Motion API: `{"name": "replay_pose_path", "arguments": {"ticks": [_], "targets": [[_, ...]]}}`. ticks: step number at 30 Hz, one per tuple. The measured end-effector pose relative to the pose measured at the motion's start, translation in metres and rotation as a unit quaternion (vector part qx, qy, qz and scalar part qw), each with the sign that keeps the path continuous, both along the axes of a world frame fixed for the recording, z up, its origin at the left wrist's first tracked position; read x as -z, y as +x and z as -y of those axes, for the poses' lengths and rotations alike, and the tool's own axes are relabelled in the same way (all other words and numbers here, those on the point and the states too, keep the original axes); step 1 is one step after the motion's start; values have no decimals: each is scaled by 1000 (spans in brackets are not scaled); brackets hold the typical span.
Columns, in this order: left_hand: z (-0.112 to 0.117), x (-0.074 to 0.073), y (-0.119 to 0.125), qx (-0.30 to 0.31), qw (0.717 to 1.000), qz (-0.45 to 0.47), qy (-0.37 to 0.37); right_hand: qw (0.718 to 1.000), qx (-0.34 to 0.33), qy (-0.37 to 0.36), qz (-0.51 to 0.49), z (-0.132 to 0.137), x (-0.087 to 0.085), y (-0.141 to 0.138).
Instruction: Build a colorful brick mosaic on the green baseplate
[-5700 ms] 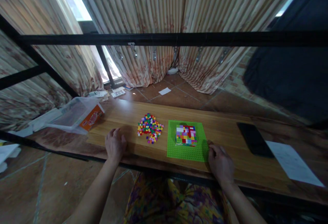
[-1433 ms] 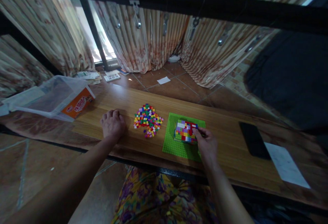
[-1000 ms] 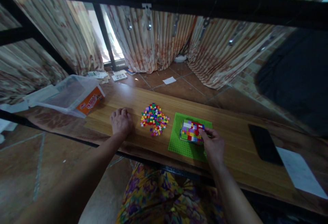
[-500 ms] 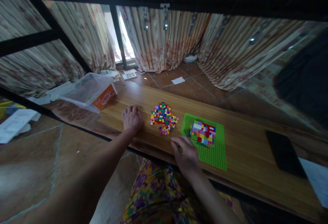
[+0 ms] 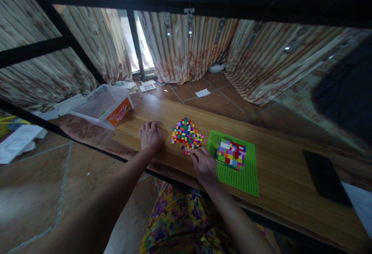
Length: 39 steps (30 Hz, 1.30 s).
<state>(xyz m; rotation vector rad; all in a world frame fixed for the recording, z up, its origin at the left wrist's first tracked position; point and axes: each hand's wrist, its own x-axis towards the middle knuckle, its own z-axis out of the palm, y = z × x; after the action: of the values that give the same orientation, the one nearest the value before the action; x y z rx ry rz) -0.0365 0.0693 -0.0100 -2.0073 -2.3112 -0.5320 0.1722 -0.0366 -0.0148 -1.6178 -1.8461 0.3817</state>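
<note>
My left hand rests palm down on the wooden tabletop, left of a pile of small coloured toy bricks. Its fingers lie on the wood, slightly bent, and hold nothing. At the near edge of the pile, my right hand has thumb and fingertips drawn together beside a few loose bricks. Whatever is between those fingertips is too small or hidden to make out. Just right of that hand lies a green studded baseplate, bearing a low block built of many-coloured bricks.
A clear plastic box with an orange label stands at the table's left end. Toward the right end lie a black flat object and a white sheet. A black metal bar crosses above, with striped curtains behind.
My right hand has moved left and slightly away from me, from beside the baseplate to the near edge of the brick pile. My left hand stays in place. The view shifts slightly.
</note>
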Motion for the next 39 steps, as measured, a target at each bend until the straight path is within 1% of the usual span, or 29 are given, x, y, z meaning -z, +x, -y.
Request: {"name": "replay_pose_path", "arguments": {"ticks": [6, 12, 18, 20, 23, 26, 28, 29, 31, 34, 35, 37, 39], "targets": [[-1, 1, -1, -3, 1000, -14, 6, 1000, -14, -6, 10, 4, -2, 2], [-2, 4, -2, 0, 1000, -19, 13, 998, -31, -14, 50, 11, -4, 2], [-2, 3, -2, -2, 999, -35, 16, 996, -21, 23, 86, 11, 2, -7], [-2, 2, -2, -3, 999, -35, 14, 997, -16, 31, 71, 12, -2, -9], [-3, 2, -3, -4, 999, -34, 12, 999, -7, 40, -2, 20, -17, -6], [-3, 2, -2, -6, 999, -35, 11, 994, 20, 48, -99, 34, -38, 13], [-3, 1, -2, -7, 999, -34, 9, 987, 60, 53, -140, 43, -47, 36], [-3, 1, -2, -7, 999, -33, 8, 983, 85, 48, -154, 46, -49, 50], [-3, 1, -2, -8, 999, -33, 7, 969, 151, 49, -189, 50, -47, 79], [-3, 1, -2, -4, 999, -37, 10, 942, 242, 25, -232, 47, -37, 115], [-3, 0, -3, -3, 999, -38, 10, 934, 259, 25, -243, 44, -33, 124], [-3, 0, -3, -2, 999, -37, 8, 929, 272, 27, -249, 38, -27, 134], [-3, 0, -3, -3, 999, -33, 4, 936, 271, 25, -223, 34, -24, 136]]}}
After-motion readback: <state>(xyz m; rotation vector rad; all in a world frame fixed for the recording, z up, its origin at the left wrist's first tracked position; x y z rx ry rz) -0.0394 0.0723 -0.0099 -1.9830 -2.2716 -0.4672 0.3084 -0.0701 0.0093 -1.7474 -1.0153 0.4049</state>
